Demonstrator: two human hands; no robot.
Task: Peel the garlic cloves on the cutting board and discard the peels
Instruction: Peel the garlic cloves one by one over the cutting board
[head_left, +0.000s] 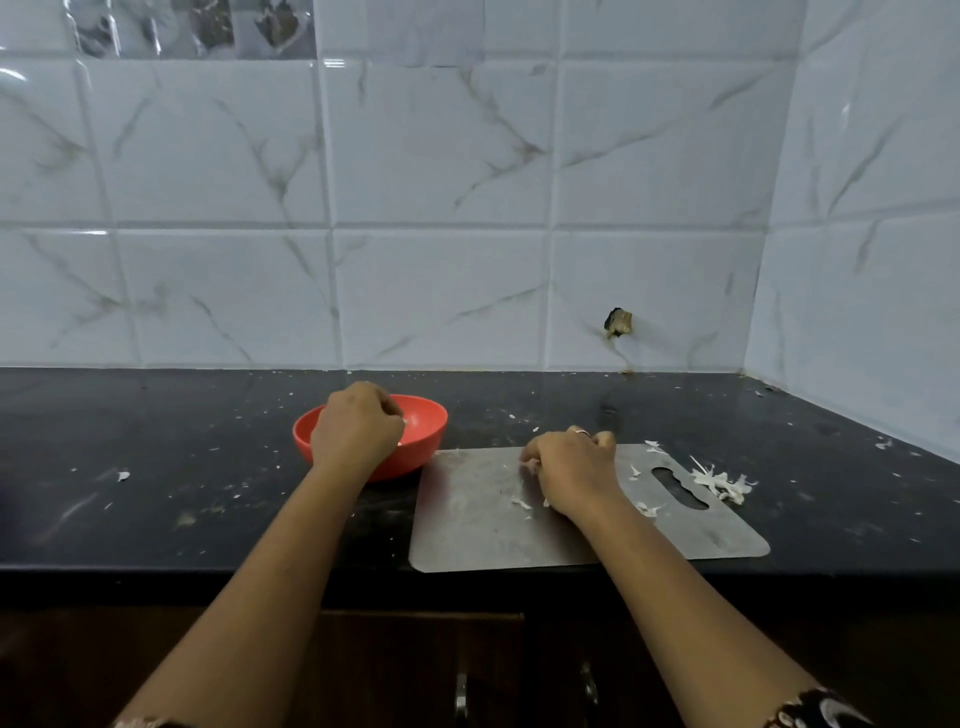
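Observation:
A grey metal cutting board (483, 530) lies at the counter's front edge, its handle slot to the right. My right hand (571, 473) rests on the board with fingers curled; what it holds is hidden. My left hand (356, 426) hovers over a red bowl (423, 441) left of the board, fingers pinched together, with a small white bit showing at the fingertips. White garlic peels (719, 480) lie piled at the board's right end, and smaller scraps (519, 503) sit beside my right hand.
The black counter (182, 493) is flecked with small peel bits. White marble-look tiled walls (441, 208) close off the back and right side. Dark cabinet doors (467, 665) hang below the counter's front edge.

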